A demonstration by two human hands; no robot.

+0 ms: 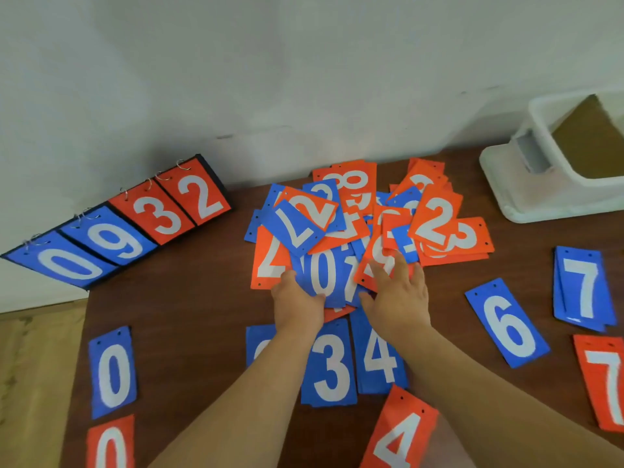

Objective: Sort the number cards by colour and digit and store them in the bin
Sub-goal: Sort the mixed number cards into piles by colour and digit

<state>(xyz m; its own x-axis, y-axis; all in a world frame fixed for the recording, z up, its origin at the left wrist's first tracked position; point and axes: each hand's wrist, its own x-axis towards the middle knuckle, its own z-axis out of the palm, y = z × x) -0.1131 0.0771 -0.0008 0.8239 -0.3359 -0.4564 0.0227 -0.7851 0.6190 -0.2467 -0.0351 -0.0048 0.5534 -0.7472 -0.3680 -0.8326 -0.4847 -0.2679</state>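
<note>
While the mixed pile of number cards lies mid-desk toward the far edge, the left hand pinches the near corner of a blue 0 card. The right hand, fingers spread flat, presses an orange card beside it. Pinning the neighbours this way should let the 0 slide out without dragging others. Its likely home, the blue 0 stack, sits near the left edge with bare desk between, so a low leftward sweep looks free. The blue 3 stack and blue 4 stack lie under the forearms, so lifting first avoids scuffing them. The bin stands at the far right corner.
</note>
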